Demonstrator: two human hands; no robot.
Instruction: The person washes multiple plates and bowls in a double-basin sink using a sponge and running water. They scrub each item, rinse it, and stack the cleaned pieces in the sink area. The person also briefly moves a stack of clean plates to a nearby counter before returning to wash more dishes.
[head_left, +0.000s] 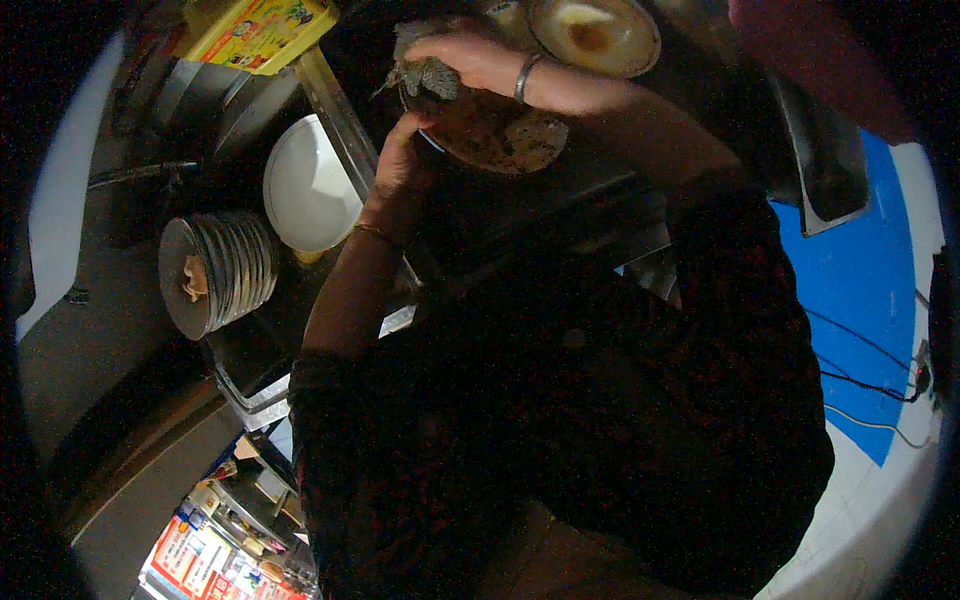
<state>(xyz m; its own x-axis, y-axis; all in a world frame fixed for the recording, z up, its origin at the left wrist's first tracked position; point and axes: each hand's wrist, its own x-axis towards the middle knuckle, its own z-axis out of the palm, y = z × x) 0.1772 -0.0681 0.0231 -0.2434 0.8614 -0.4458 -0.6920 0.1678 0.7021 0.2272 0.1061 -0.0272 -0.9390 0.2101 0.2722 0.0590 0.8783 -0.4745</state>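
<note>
My left hand (405, 154) grips the near-left rim of a round dish (499, 139) with the thumb over its edge. Brown liquid or residue with dark specks covers the dish's surface; whether it is a plate or a shallow bowl I cannot tell. Over its far-left side, my right hand (469, 60) presses a crumpled grey scrubber or cloth (429, 77) with a mesh-like texture. A metal bangle circles the right wrist. Beyond that wrist sits a white bowl (596, 34) with a brown stain or liquid inside. The area under the dish is too dark to make out.
Left of a metal ledge (337, 112) rests a white dish (311, 187). Nearby, several stacked plates (225, 274) lean sideways, with a scrap on the outermost one. A yellow printed tub (262, 34) stands far left. On the right are a blue sheet (847, 277) and cables (862, 382).
</note>
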